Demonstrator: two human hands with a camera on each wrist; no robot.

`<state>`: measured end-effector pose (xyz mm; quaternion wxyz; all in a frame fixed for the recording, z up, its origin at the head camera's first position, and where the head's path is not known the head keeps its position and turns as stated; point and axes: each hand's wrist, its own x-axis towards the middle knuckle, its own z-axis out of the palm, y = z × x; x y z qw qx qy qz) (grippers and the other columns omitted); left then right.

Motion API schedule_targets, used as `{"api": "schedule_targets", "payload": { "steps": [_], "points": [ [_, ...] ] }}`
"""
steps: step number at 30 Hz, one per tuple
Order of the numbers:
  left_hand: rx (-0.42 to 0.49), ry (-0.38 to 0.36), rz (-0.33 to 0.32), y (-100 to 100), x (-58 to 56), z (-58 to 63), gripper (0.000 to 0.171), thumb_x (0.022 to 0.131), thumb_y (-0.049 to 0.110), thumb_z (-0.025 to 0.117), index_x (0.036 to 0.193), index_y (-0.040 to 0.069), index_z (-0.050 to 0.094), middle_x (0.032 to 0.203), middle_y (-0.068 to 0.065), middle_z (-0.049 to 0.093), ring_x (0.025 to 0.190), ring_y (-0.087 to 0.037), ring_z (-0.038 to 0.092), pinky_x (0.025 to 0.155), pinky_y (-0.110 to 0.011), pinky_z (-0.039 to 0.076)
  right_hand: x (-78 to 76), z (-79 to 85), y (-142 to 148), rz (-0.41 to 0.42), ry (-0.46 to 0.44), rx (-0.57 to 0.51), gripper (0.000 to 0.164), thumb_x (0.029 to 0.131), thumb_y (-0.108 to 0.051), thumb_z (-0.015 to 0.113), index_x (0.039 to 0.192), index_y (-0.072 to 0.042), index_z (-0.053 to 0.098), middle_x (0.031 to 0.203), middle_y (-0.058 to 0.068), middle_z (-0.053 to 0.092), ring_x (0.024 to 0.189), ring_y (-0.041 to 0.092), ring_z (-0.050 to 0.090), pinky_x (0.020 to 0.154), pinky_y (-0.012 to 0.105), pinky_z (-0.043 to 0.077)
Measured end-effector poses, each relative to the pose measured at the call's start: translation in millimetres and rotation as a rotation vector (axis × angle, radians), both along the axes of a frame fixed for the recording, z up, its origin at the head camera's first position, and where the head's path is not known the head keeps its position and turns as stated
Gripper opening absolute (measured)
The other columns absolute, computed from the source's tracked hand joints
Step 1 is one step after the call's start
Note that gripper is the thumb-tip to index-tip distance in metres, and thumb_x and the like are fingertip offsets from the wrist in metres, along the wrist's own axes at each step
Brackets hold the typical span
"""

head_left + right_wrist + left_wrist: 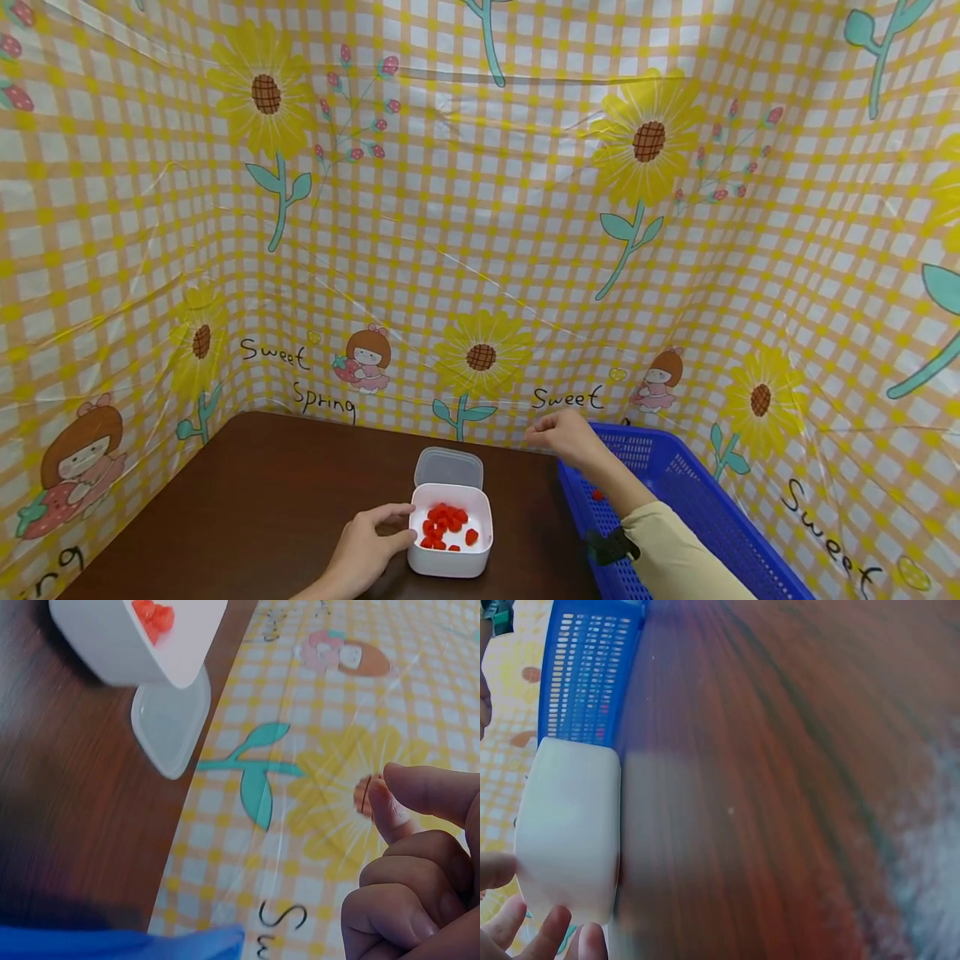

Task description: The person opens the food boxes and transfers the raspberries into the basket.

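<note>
A white square box stands on the table with several small red pieces inside. My left hand touches the box's left side, thumb and fingers spread along the outer wall. Its fingers also show against the white wall in the left wrist view. My right hand is raised over the near-left rim of a blue basket. Thumb and index fingertips meet and the other fingers curl in; the right wrist view of this hand shows nothing between them.
Behind the box lies a translucent lid. One red piece shows in the blue basket, partly behind the right forearm. A dark strap-like device sits at the right wrist. Patterned cloth walls off the brown table.
</note>
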<state>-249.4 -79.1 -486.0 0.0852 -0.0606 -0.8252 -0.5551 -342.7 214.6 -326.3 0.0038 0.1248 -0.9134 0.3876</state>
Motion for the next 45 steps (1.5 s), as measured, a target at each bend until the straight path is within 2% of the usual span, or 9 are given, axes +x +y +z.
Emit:
{"api": "schedule_targets", "payload": {
  "steps": [3, 7, 12, 17, 19, 23, 35, 42, 45],
  "points": [
    [0.01, -0.01, 0.0, 0, 0.7, 0.4, 0.038, 0.085, 0.022, 0.079, 0.12, 0.01, 0.073, 0.103, -0.005, 0.074, 0.093, -0.018, 0.069, 0.072, -0.031, 0.051, 0.2, -2.6, -10, 0.007, 0.015, 0.007, 0.015, 0.085, -0.017, 0.076, 0.092, -0.003, 0.079, 0.108, 0.009, 0.073, 0.093, 0.019, 0.064, 0.078, 0.038, 0.053],
    [0.017, -0.015, 0.009, 1, 1.8, 0.1, 0.037, 0.085, 0.02, 0.078, 0.12, 0.009, 0.073, 0.103, -0.007, 0.074, 0.093, -0.019, 0.069, 0.072, -0.03, 0.051, 0.9, -6.2, -22, 0.006, 0.008, -0.016, 0.016, 0.086, -0.014, 0.076, 0.095, -0.001, 0.079, 0.107, 0.011, 0.074, 0.102, 0.026, 0.066, 0.085, 0.044, 0.054],
    [0.022, -0.023, 0.026, 2, 2.5, 0.7, 0.036, 0.085, 0.019, 0.078, 0.12, 0.009, 0.073, 0.105, -0.009, 0.074, 0.093, -0.02, 0.068, 0.072, -0.032, 0.051, 0.4, -11.5, -36, 0.007, -0.015, -0.052, 0.011, 0.086, -0.011, 0.075, 0.093, -0.003, 0.079, 0.1, 0.006, 0.074, 0.071, 0.015, 0.054, 0.061, 0.033, 0.046],
    [0.052, -0.044, 0.02, 3, 2.1, 0.5, 0.037, 0.085, 0.019, 0.078, 0.121, 0.009, 0.072, 0.106, -0.012, 0.073, 0.088, -0.019, 0.066, 0.06, -0.033, 0.052, 2.2, -13.8, -46, 0.031, -0.031, -0.047, 0.011, 0.084, -0.011, 0.077, 0.092, -0.004, 0.079, 0.092, 0.001, 0.073, 0.07, 0.011, 0.053, 0.062, 0.031, 0.045],
    [0.072, -0.059, 0.014, 3, 1.8, 0.0, 0.038, 0.086, 0.019, 0.078, 0.122, 0.008, 0.072, 0.107, -0.013, 0.072, 0.083, -0.019, 0.064, 0.054, -0.034, 0.052, 3.0, -15.0, -49, 0.043, -0.053, -0.05, 0.011, 0.084, -0.012, 0.077, 0.092, -0.005, 0.079, 0.073, -0.005, 0.063, 0.061, 0.009, 0.049, 0.056, 0.029, 0.043],
    [0.107, -0.094, 0.014, 2, 1.5, -1.7, 0.039, 0.086, 0.018, 0.077, 0.123, 0.007, 0.071, 0.105, -0.011, 0.072, 0.073, -0.019, 0.061, 0.052, -0.034, 0.05, 4.5, -18.3, -55, 0.07, -0.114, -0.074, 0.012, 0.086, -0.012, 0.074, 0.095, -0.005, 0.08, 0.052, -0.008, 0.038, 0.044, 0.008, 0.019, 0.042, 0.024, 0.021],
    [0.149, -0.135, 0.026, 3, 4.8, 0.2, 0.041, 0.085, 0.017, 0.078, 0.124, 0.005, 0.07, 0.102, -0.009, 0.071, 0.053, -0.014, 0.053, 0.051, -0.031, 0.047, 9.9, -28.5, -62, 0.107, -0.127, -0.079, 0.011, 0.089, -0.012, 0.072, 0.095, -0.005, 0.078, 0.072, -0.004, 0.062, 0.043, 0.008, 0.02, 0.041, 0.022, 0.021],
    [0.157, -0.125, 0.015, 5, 3.3, 1.3, 0.041, 0.086, 0.016, 0.078, 0.124, 0.005, 0.07, 0.103, -0.009, 0.072, 0.058, -0.018, 0.056, 0.051, -0.031, 0.048, 11.7, -29.5, -65, 0.115, -0.143, -0.099, 0.011, 0.089, -0.011, 0.072, 0.095, -0.004, 0.079, 0.053, -0.008, 0.034, 0.043, 0.007, 0.019, 0.041, 0.021, 0.021],
    [0.148, -0.117, 0.015, 6, 2.0, 1.8, 0.04, 0.086, 0.017, 0.078, 0.124, 0.005, 0.07, 0.103, -0.01, 0.072, 0.058, -0.018, 0.056, 0.051, -0.032, 0.048, 11.0, -30.9, -65, 0.119, -0.143, -0.093, 0.012, 0.088, -0.011, 0.073, 0.096, -0.005, 0.079, 0.058, -0.009, 0.045, 0.042, 0.007, 0.019, 0.04, 0.021, 0.021]
  ]
}}
